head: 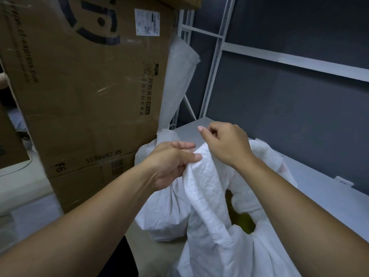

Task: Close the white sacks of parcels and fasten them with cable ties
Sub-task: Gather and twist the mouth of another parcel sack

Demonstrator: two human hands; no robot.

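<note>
Head view: our left fingers (189, 156) and right fingers (211, 128) grip the sack (209, 196); its ungathered near fold could expose parcels (242, 221).

The sack (207, 188) is white woven plastic, coarse-textured with a slight sheen. The box (89, 92) is brown matt cardboard with glossy clear tape (131, 41) and a paper label (147, 22). The shelf frame (216, 54) is smooth white-painted metal.

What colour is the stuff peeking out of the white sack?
The contents look yellowish green, showing through the white sack opening in the head view.
</note>
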